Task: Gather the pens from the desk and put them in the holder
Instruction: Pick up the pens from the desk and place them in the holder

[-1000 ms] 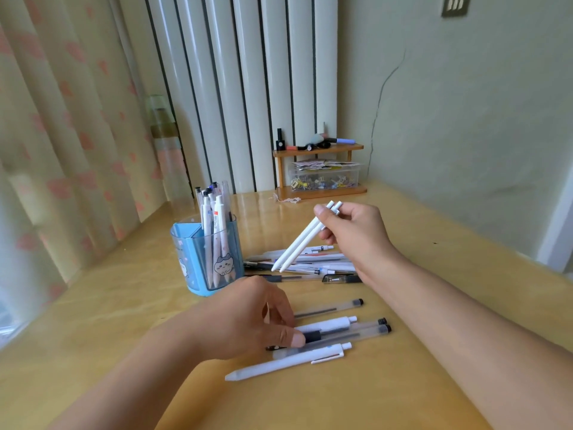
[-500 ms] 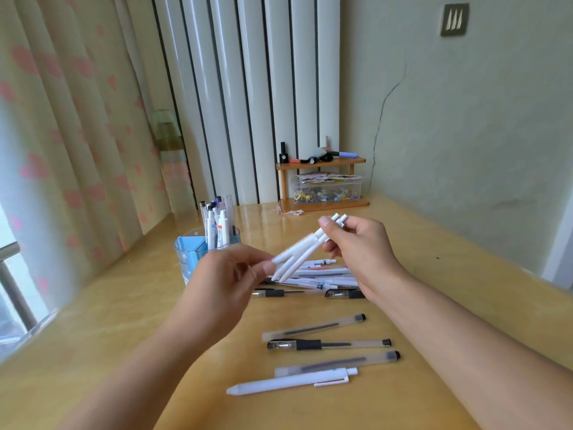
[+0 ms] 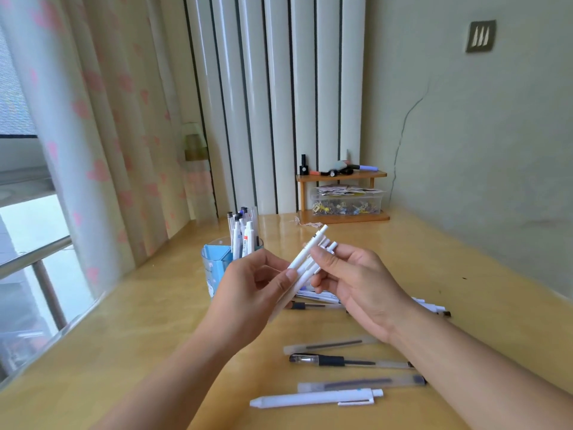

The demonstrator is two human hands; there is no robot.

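Note:
Both my hands meet above the middle of the wooden desk (image 3: 155,336) around a small bunch of white pens (image 3: 305,259). My left hand (image 3: 248,293) pinches the lower ends, and my right hand (image 3: 350,280) grips the upper part, with the pens' caps pointing up and right. The blue pen holder (image 3: 217,265) stands just behind my left hand with several pens upright in it. Several more pens lie on the desk: a white pen (image 3: 316,398) nearest me, clear pens (image 3: 350,361) above it, and a pile (image 3: 319,297) partly hidden under my hands.
A small wooden shelf (image 3: 342,197) with a clear box of clips and some markers stands at the back against the white radiator. A curtain with pink hearts hangs on the left beside a window. A green wall runs along the right.
My left hand rose from the pens on the desk with a white pen and joined my right hand. The bunch now has one more pen and both hands hold it.

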